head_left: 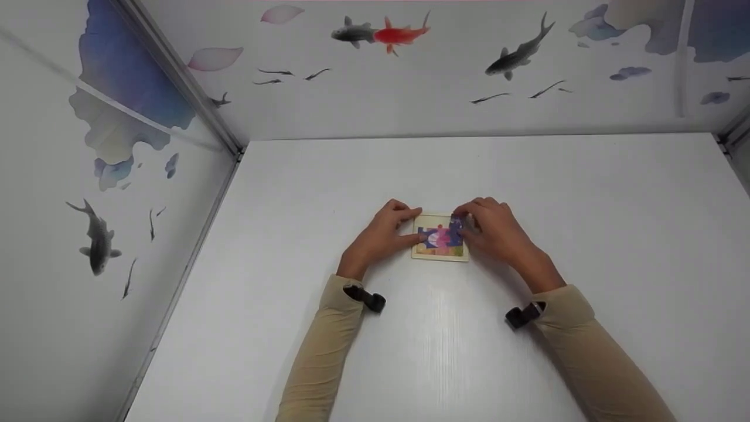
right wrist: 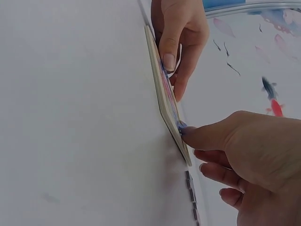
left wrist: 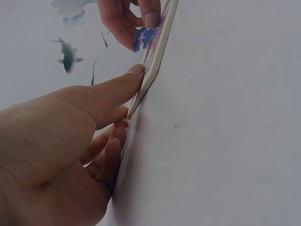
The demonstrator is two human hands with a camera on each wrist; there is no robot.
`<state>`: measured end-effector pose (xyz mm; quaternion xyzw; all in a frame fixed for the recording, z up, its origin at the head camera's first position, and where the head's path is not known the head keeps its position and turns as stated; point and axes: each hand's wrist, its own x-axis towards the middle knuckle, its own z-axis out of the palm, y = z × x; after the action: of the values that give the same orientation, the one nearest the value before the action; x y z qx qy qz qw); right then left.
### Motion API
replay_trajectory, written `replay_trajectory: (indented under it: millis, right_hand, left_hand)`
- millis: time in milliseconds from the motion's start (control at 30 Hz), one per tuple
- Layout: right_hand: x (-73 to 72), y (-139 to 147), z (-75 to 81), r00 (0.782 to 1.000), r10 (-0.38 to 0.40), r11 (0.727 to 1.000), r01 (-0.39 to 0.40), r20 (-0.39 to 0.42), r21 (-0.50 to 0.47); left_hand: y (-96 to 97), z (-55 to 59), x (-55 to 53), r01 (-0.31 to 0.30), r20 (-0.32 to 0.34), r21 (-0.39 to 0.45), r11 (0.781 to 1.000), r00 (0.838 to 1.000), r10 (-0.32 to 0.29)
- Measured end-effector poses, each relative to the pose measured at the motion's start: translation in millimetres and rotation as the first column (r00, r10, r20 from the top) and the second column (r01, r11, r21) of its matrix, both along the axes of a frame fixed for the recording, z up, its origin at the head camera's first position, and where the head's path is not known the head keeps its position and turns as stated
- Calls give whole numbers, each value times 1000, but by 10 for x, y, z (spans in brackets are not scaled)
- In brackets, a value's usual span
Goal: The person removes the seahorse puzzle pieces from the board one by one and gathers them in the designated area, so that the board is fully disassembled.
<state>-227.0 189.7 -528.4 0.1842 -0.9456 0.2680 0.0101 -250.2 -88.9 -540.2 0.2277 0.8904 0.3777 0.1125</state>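
Note:
A small jigsaw puzzle in a pale wooden tray [head_left: 440, 257] lies on the white table. Its picture shows pink, blue and green parts. My left hand [head_left: 384, 233] grips the tray's left side, the thumb lying over the puzzle and the fingers at the edge. At the upper right of the tray, my right hand [head_left: 495, 230] pinches a dark blue puzzle piece [left wrist: 139, 39] with a pink starfish on it. The left wrist view shows this piece tilted up from the tray. The right fingers hide part of it from above.
Just past the tray, a dark, segmented strip [right wrist: 191, 192] lies on the table in the right wrist view; its kind is unclear. White panels with painted fish [head_left: 518, 55] stand behind and to the left. Each wrist carries a small black camera [head_left: 366, 298].

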Motion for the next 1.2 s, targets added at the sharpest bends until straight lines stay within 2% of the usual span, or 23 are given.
replay_trajectory:
  millis: [267, 467, 600, 700, 1000, 1200]
  right_hand:
    - [4, 42, -38, 999, -37, 998, 36, -39, -45]
    - [-10, 140, -48, 993, -90, 981, 76, -71, -178]
    - [23, 285, -72, 992, -121, 962, 106, -46, -252]
    - [62, 421, -95, 989, -148, 955, 137, -26, -262]
    - [223, 822, -140, 987, -161, 949, 151, -14, -276]
    - [285, 1073, -142, 981, -180, 948, 191, 65, -255]
  left_hand:
    - [20, -11, 2, -14, 13, -5, 1000, 1000, 15]
    - [21, -10, -1, -23, 25, 3, 1000, 999, 22]
    - [21, -13, 7, -30, 23, 2, 1000, 999, 30]
    - [27, -15, 15, -27, 25, 7, 1000, 999, 27]
    - [10, -24, 5, -31, 7, -8, 999, 999, 31]
    - [25, -20, 7, -35, 20, -2, 999, 999, 35]
